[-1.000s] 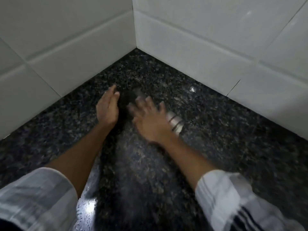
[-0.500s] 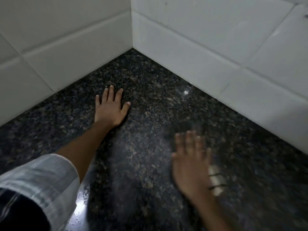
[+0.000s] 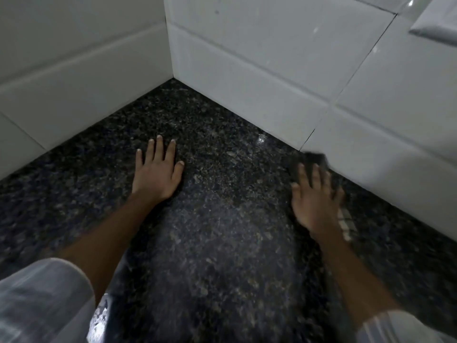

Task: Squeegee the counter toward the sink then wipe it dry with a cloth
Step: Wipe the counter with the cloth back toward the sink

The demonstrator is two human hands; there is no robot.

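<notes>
Swept back toward the wall, the right hand (image 3: 317,201) presses a cloth (image 3: 346,220) flat-fingered, drying the tabletop (image 3: 222,243); left hand (image 3: 158,172) braces, open.

Count as it stands: 2 hands down on 1 dark speckled counter (image 3: 222,243), the left hand (image 3: 157,173) and the right hand (image 3: 315,203). 1 cloth (image 3: 346,219) under the right one, blurred. 2 sleeves, 2 tiled walls meeting at 1 corner.
</notes>
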